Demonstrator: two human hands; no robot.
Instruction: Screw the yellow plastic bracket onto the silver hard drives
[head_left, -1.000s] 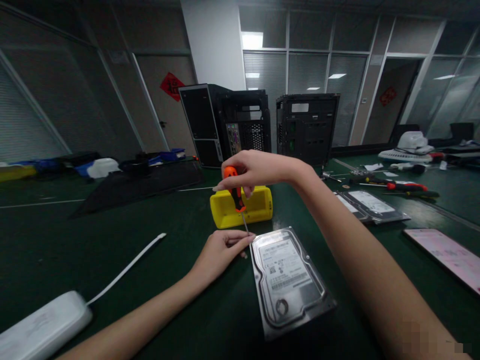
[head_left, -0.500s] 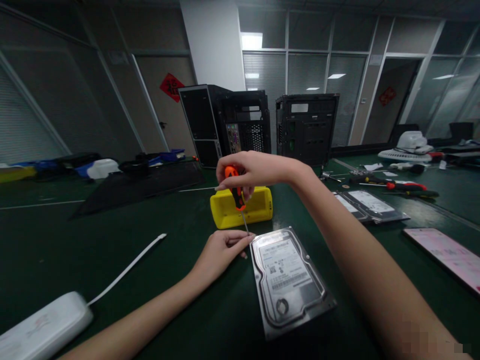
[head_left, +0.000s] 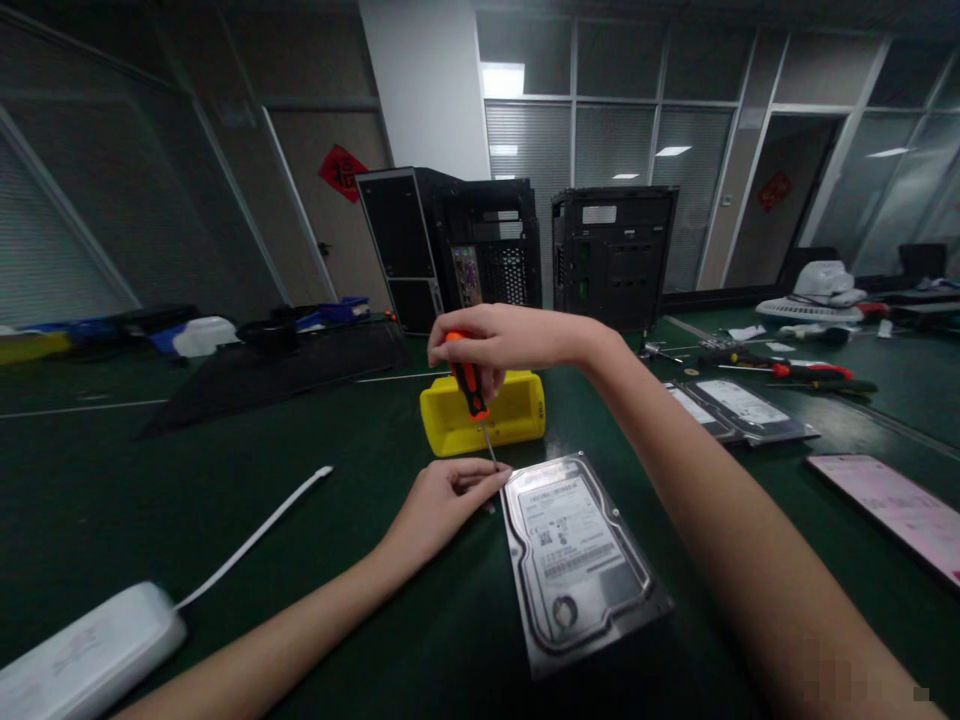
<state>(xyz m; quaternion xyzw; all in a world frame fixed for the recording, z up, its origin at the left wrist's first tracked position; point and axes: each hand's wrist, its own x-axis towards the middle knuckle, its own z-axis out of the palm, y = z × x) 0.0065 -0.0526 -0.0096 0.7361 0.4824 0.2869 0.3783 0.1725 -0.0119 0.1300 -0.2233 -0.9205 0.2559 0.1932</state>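
Note:
A silver hard drive with a white label lies on the dark green table, label side up. My right hand is wrapped round the orange and black handle of a screwdriver, which points steeply down. Its thin shaft ends at the far left corner of the drive, where the tip is hidden by fingers. There my left hand is closed in a pinch, thumb and fingertips touching that corner beside the shaft. What lies between those fingertips is hidden. Just behind both hands stands a yellow tray with a few tiny pieces in it.
Black computer cases stand at the back. On the right lie more hard drives, pliers and a pink phone-like slab. A white power strip with a cable is at front left, a black mat behind it.
The top of the screwdriver handle has tipped slightly left, and the right hand's fingers have shifted a little with it. My left hand and the hard drive have stayed in place.

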